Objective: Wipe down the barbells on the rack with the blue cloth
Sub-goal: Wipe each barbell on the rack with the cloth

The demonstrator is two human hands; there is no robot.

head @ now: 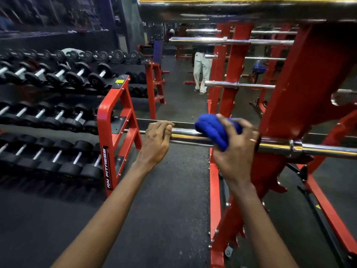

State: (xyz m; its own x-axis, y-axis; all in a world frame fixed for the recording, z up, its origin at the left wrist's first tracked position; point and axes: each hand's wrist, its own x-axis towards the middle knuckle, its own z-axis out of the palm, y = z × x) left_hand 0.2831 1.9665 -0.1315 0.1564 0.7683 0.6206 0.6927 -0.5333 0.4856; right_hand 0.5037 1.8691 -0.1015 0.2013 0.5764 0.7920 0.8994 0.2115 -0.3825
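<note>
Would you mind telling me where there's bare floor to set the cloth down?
The black floor between the dumbbell rack and the red barbell rack is bare. Left, dumbbells crowd the shelves; right, base struts clutter the floor.

Both arms are bare and reach away from the person, side by side. The left forearm (116, 200) comes in from the near left and rises toward the far side. The left hand (157, 140) shows its back to the camera, its fingers curled over the top of the barbell (187, 134). The right forearm (260, 219) comes in from the near right and runs more steeply. Just right of the left hand but apart from it, the right hand (235, 151) has spread, bent fingers gripping the bunched blue cloth (214, 130) against the same bar.
</note>
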